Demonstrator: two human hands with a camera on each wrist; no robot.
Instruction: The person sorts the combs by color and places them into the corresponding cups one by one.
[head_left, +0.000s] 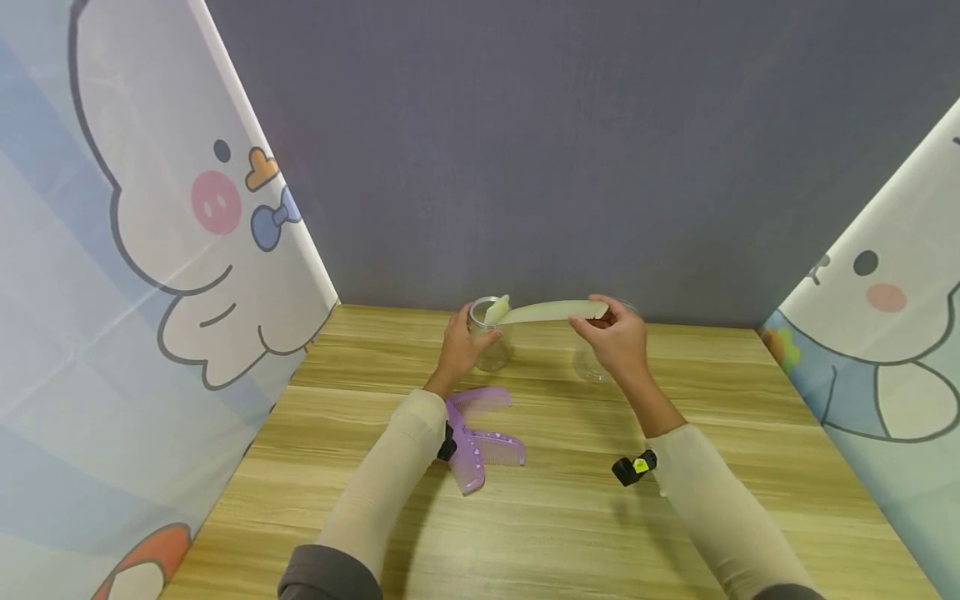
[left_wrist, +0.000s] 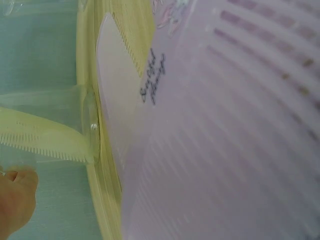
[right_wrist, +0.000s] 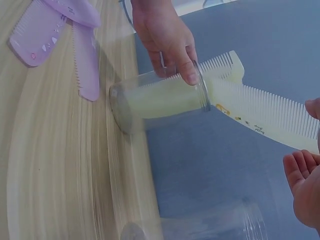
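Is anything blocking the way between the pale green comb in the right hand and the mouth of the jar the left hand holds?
Nothing visible does. The right hand holds the pale green comb, whose far end is at the open mouth of the jar steadied by the left hand. Another pale comb already stands inside, leaving room beside it.

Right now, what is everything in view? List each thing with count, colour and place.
clear jar: one, clear, far middle of the table, held by the left hand, with one comb already standing in it.
pale yellow-green combs: two; one inside the jar, one with its tip at the jar's mouth.
second clear jar: one, clear, on the table below the right hand.
purple combs: three, purple, lying overlapped beside the left forearm.
table: one, light wood.
cartoon curtains: two, either side.
left hand: grips the jar.
right hand: pinches the comb's far end.
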